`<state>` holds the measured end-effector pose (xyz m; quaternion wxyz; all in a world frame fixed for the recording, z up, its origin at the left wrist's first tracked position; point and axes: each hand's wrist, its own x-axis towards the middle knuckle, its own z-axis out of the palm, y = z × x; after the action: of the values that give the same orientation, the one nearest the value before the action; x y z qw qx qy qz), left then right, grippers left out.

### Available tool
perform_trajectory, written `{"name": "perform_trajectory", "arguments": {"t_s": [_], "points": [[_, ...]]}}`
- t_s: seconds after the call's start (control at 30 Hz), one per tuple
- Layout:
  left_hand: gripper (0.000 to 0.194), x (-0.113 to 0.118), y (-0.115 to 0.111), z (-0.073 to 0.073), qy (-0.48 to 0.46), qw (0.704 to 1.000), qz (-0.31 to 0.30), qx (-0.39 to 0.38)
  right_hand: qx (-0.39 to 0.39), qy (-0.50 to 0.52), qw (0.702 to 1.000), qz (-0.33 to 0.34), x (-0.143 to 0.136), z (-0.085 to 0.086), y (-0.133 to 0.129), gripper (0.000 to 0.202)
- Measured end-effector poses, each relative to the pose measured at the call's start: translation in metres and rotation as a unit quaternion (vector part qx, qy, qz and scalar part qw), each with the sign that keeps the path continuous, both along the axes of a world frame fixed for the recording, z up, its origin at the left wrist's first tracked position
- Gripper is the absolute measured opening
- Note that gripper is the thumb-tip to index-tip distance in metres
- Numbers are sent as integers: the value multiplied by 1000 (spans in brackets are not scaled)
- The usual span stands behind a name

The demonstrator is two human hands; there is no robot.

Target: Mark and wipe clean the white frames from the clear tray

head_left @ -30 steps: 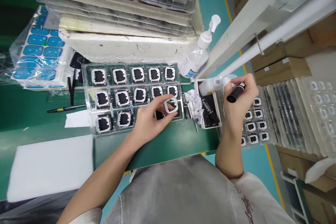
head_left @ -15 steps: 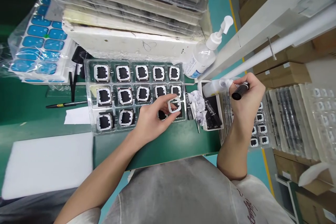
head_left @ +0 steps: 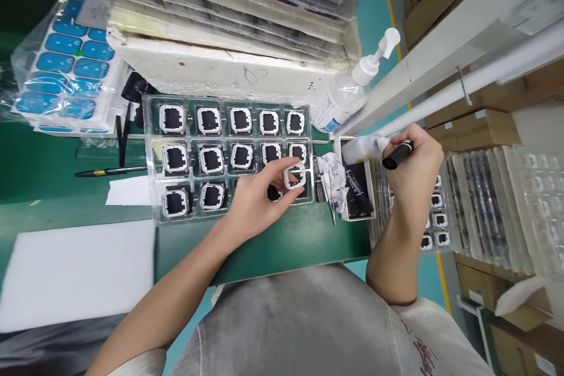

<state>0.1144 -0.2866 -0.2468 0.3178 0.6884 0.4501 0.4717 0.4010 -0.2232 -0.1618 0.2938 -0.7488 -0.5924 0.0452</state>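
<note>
My left hand [head_left: 259,194] pinches a small white square frame with rounded corners [head_left: 295,175] between thumb and fingers. The frame is held above the right end of a clear plastic tray [head_left: 194,183], where rows of similar white frames with black centres [head_left: 211,160] sit in pockets. My right hand [head_left: 414,158], raised at the right, is closed around a black marker pen [head_left: 398,154]. Its fingertips are close to a whitish bottle [head_left: 359,148] lying over a small box [head_left: 372,211]; whether they touch it I cannot tell.
A clear pump bottle [head_left: 341,100] stands behind the tray's right end. Crumpled tissue [head_left: 332,173] and tweezers [head_left: 329,200] lie beside the small box. Stacked trays [head_left: 229,6] rise at the back. Blue-filmed sheets [head_left: 57,61], a pen [head_left: 110,171] and white foam [head_left: 79,273] are at left.
The view has shifted slightly. Both hands keep their grips, and the marker pen has moved a little left with my right hand.
</note>
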Motion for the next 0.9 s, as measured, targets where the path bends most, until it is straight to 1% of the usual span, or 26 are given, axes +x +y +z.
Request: {"name": "perform_trajectory", "arguments": {"t_s": [0.27,0.43,0.67,0.73,0.8,0.87,0.9], "points": [[43,0,0,-3,1,1000,-7,-3,28,-5,999,15,2,-10,-4,15],[41,0,0,-2,3,1000,-6,-17,54,-10,998,15,4,-15,-6,13],[41,0,1,-1,-5,1000,-12,-17,91,19,996,11,3,-20,-7,15],[42,-1,1,-1,-13,1000,-12,-4,116,34,993,19,1,-20,-9,14],[43,-1,2,-1,-18,1000,-10,7,157,53,986,26,-1,-19,-14,14],[43,-1,1,0,-18,1000,-4,10,191,76,978,28,-1,-19,-23,15],[43,0,1,0,-18,1000,-3,10,195,92,976,27,-2,-20,-30,17]]}}
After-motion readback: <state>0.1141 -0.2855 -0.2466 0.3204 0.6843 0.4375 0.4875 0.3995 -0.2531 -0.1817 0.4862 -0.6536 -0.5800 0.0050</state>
